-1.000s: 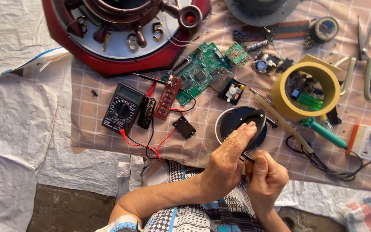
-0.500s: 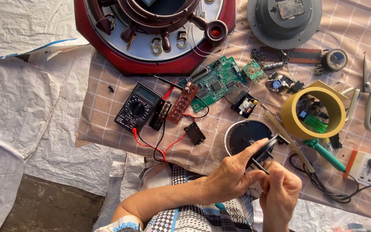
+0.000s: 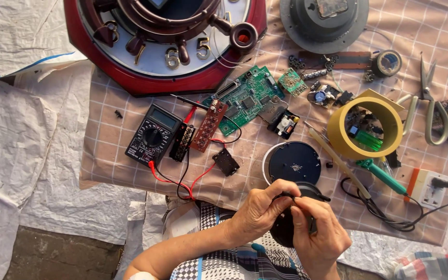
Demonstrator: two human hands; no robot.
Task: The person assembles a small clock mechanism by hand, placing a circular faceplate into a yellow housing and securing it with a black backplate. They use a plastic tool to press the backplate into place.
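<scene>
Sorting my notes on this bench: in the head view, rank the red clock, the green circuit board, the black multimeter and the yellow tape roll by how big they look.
1. red clock, though partly cut off
2. yellow tape roll and green circuit board, too alike to rank
3. black multimeter

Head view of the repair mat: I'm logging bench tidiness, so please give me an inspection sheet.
Surface: checked cloth over white sheeting.
Job's things: black round part held in both hands; thin black tool at it.
Clutter: multimeter, green circuit board, tape roll, scissors, clock.
Hands: left hand pinches tool; right hand grips part.
Cables: red and black leads; black cord.
Surroundings: nothing seen.
</scene>
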